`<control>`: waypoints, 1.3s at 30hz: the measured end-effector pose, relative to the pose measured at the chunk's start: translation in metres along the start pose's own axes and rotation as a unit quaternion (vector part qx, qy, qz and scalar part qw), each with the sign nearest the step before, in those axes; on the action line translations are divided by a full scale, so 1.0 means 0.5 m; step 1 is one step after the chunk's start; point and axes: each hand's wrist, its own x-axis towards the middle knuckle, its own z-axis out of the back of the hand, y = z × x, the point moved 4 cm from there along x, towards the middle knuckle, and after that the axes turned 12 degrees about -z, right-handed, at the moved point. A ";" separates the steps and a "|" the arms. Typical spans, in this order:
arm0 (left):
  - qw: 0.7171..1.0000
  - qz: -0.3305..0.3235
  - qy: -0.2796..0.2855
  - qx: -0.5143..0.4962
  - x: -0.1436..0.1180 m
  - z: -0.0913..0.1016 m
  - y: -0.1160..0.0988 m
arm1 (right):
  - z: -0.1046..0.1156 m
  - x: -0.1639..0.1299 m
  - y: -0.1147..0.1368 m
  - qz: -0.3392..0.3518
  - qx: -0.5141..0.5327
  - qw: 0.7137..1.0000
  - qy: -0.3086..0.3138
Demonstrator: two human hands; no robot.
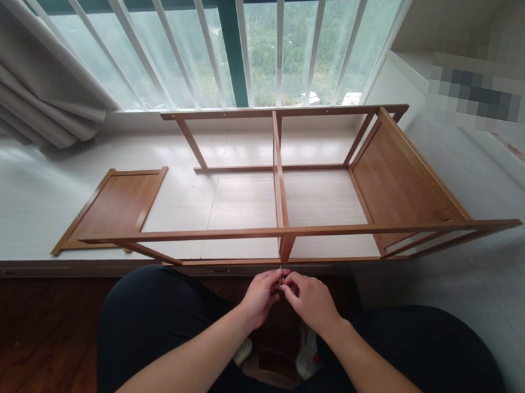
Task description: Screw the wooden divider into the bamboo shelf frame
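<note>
A wooden frame (pixel 279 159) lies on its side on the white window ledge, open at its left end. A brown panel (pixel 407 181) fills its right end, and a crosspiece (pixel 280 176) spans its middle. Close to the near foot of that crosspiece, my left hand (pixel 260 299) and my right hand (pixel 309 302) meet with fingers pinched together. Between the fingertips shows a small thin metal piece (pixel 280 279), mostly covered; whether it is a screw or a hex key I cannot tell. A loose wooden panel (pixel 121 204) lies flat under the frame's left end.
The white ledge (pixel 1 205) runs along a window with white bars (pixel 276 29). A grey curtain (pixel 27 60) hangs at the left, and a pale wall (pixel 488 297) closes off the right. My knees are against the ledge, above a dark wooden floor (pixel 25 331).
</note>
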 end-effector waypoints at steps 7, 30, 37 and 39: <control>1.000 0.001 -0.003 0.011 0.002 0.002 -0.002 | -0.017 0.010 -0.018 -0.018 0.090 0.994 0.057; 1.000 -0.008 -0.006 0.016 0.000 0.004 -0.007 | -0.042 0.022 -0.028 0.000 0.209 0.970 0.124; 0.999 -0.022 -0.016 0.027 0.001 0.010 -0.003 | -0.033 0.020 -0.025 0.000 0.200 0.972 0.124; 0.999 -0.021 -0.013 0.026 0.001 0.010 -0.002 | -0.028 0.019 -0.024 0.003 0.204 0.971 0.122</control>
